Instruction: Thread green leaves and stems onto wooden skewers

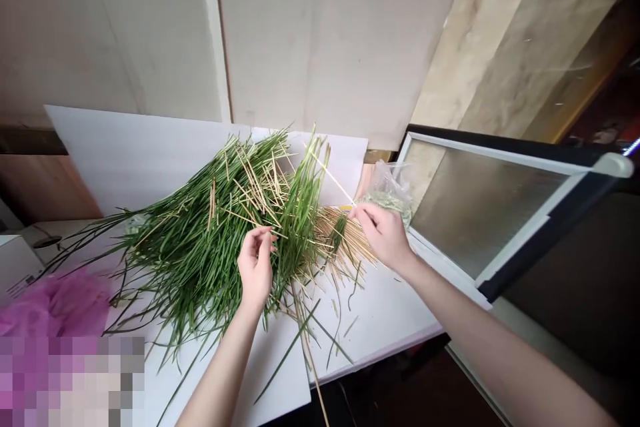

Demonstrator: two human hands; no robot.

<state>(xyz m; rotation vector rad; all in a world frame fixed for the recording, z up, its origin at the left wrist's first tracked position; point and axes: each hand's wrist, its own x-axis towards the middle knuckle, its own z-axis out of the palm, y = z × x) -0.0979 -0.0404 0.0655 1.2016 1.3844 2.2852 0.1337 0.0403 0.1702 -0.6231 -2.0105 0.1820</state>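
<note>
My right hand (384, 232) pinches a thin bamboo skewer (333, 177), which slants up and to the left in front of some upright green blades. My left hand (256, 268) is before the heap of garlic chives (200, 240), fingers curled toward the thumb; whether something small is between them I cannot make out. Loose skewers (255, 187) lie on top of the heap. More bamboo skewers (357, 240) are spread on the table beneath and beside my right hand, with a short green bundle (339, 230) among them.
A clear plastic bag (390, 193) with pale green contents stands behind my right hand. A framed glass panel (480, 200) leans at the right. Pink plastic (70, 300) lies at the left. Loose blades and a long stick (314, 367) cross the white table's (380, 330) front edge.
</note>
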